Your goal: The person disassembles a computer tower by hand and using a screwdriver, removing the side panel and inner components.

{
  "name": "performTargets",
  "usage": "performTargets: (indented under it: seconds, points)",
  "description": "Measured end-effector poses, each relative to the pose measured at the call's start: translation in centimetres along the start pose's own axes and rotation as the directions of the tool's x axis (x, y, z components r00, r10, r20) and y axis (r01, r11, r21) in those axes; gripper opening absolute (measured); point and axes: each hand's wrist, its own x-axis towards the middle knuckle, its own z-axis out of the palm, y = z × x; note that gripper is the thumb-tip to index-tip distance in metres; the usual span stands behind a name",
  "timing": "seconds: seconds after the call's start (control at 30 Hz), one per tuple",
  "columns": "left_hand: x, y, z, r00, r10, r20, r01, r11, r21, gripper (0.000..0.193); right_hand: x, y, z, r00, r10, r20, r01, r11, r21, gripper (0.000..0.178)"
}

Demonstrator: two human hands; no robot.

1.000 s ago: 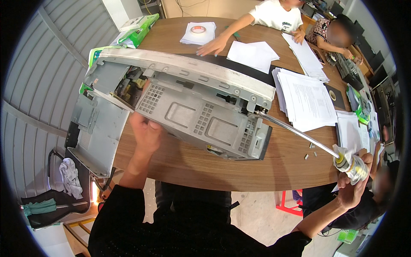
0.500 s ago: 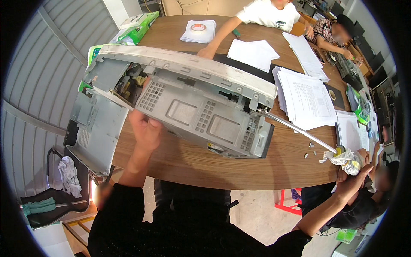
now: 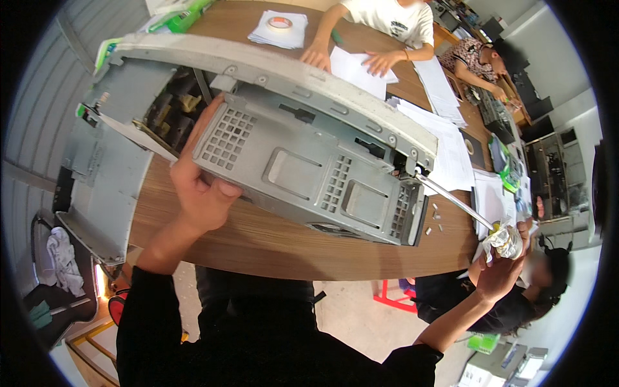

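Note:
An open grey metal computer case (image 3: 109, 171) lies on the table, its pale front frame (image 3: 284, 77) running across the far side. Along that frame sits a drive cage (image 3: 293, 171) with square vent holes. My left hand (image 3: 206, 197) grips the cage's left end, the thumb in front and the fingers around its edge. Off to the right, my right hand (image 3: 500, 277) is closed around the handle of a long screwdriver (image 3: 459, 205). Crinkled clear wrapping (image 3: 503, 241) covers that handle. The screwdriver's tip meets the right end of the frame, beside the cage; the exact contact is too small to see.
Paper stacks (image 3: 445, 151) and a tape roll (image 3: 279, 23) on more sheets lie on the wooden table (image 3: 258, 248). Small metal bits (image 3: 429, 230) are near the cage's right end. One person (image 3: 393, 22) sits opposite, another (image 3: 474, 61) farther right, a third (image 3: 541, 277) close at my right.
My view has shifted, and the case looks larger and nearer. My left hand has slid its fingers higher around the cage's end. The person opposite now has both hands on the papers.

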Motion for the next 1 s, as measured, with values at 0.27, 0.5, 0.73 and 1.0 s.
performTargets:
  seconds: [0.27,0.5,0.73,1.0]
  points:
    - [1.6,2.3,1.3,0.994,0.097,0.04,-0.094,0.993,-0.071,0.088,0.9,0.1,-2.3,0.965,0.208,0.16,-0.218,0.975,0.049,0.057]
    - [2.7,3.5,0.5,0.976,-0.051,0.212,0.055,0.998,-0.013,0.083,2.4,-0.5,-1.1,0.905,0.167,0.392,-0.236,0.962,0.135,0.059]
    - [2.5,2.8,0.4,0.959,-0.054,0.277,0.047,0.998,0.033,0.081,2.5,0.5,-2.0,0.957,0.116,0.265,-0.185,0.95,0.253,0.068]
    - [2.6,2.0,-0.4,0.939,0.097,0.329,-0.114,0.993,0.035,0.08,2.5,-0.1,3.4,0.945,0.207,-0.254,-0.203,0.978,0.042,0.066]
